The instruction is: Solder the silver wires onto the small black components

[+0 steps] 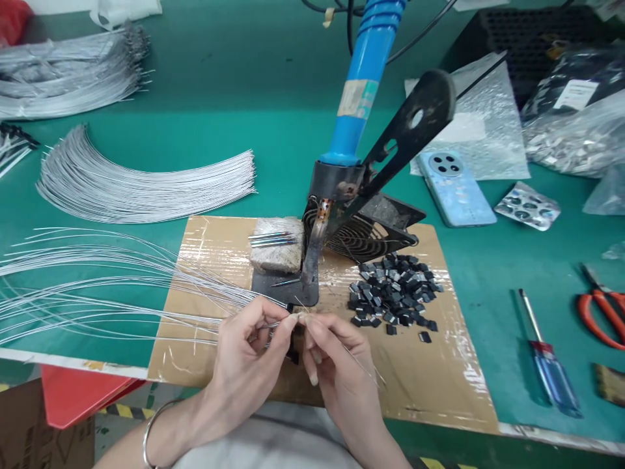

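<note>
Looked like a fiddly wire-prep step: left hand [247,361] and right hand [346,374] were nearly closed, pinching thin white wires [224,290] over the flat tan cardboard sheet [420,384]. Next move probably needed steady fingertips.

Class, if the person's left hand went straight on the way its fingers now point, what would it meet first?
Most likely the right hand: its fingertips lie just ahead of those of the left hand. Whether they touch is hard to tell from this view.
</note>
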{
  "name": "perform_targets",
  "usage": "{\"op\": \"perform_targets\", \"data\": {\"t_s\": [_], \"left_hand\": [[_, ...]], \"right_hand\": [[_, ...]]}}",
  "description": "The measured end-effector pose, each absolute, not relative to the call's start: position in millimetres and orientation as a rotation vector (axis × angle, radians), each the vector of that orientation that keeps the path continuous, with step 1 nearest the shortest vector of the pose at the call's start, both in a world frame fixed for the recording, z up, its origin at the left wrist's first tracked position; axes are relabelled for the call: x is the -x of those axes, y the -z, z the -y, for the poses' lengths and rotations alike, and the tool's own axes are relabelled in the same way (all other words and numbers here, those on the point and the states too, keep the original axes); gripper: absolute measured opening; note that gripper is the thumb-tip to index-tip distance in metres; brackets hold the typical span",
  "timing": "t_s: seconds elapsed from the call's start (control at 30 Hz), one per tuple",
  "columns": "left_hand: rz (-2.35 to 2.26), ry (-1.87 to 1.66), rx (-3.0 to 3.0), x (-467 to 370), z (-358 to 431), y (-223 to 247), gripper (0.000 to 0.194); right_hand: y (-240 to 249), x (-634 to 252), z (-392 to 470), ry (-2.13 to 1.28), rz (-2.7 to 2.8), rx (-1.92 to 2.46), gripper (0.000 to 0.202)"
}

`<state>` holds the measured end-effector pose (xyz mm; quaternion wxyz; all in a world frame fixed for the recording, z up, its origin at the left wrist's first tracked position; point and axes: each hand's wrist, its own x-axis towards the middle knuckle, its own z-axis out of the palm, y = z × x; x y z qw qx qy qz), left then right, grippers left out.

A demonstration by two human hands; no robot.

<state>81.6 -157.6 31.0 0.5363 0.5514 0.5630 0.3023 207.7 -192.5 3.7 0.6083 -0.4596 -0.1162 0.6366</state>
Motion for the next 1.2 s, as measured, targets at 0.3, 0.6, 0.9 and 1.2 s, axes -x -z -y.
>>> {"op": "perform_targets", "data": {"t_s": [0.3, 0.6, 0.9, 1.2], "left_hand": [[-1.335, -0.688, -1.293, -75, 147, -29, 0.016], [-1.337, -0.695, -1.303, -75, 147, -34, 0.012], [-1.353, -0.698, -1.359, -76, 147, -35, 0.012], [-1.381, -0.717, -1.399, -78, 143, -43, 0.013]], "right_hand": [[1, -275, 220, -0.814, 0.742, 1.491, 0.039], [19, -292, 222, -0.301, 1.615, 1.714, 0.013], [21, -292, 222, -0.279, 1.736, 1.627, 0.015], [22, -286, 221, -0.252, 1.631, 1.764, 0.011]]}}
